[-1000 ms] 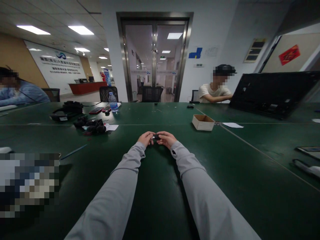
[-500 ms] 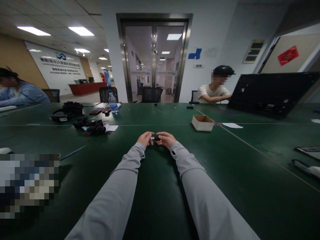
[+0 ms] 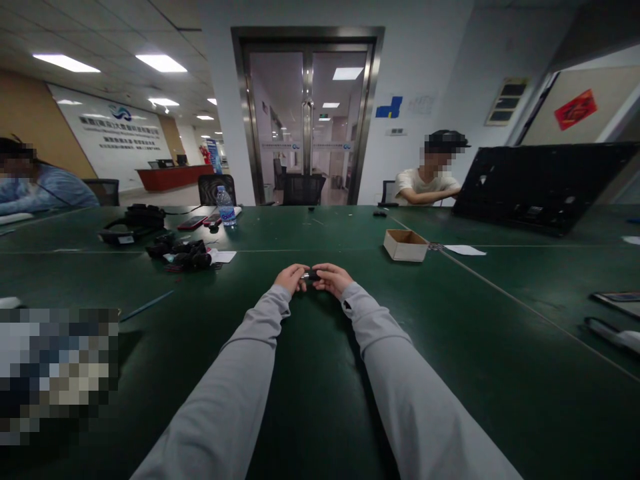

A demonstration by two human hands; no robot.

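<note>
Between my two hands, just over the green table, is a small black stick-like object with a shiny silver end on its left. It lies level, and its exact kind is too small to make out. The fingers of my left hand pinch the silver end. My right hand grips the black end between thumb and fingers. Both wrists are in grey sleeves, and the fingertips of the two hands are close together. The fingers cover part of the object.
An open wooden box stands to the right, beyond my hands. Left are a water bottle, black gear and a thin blue stick. A large black screen leans at right. Two people sit across the table.
Both hands hold nearly the same pose on the small object. Only a very slight shift of the view shows.
</note>
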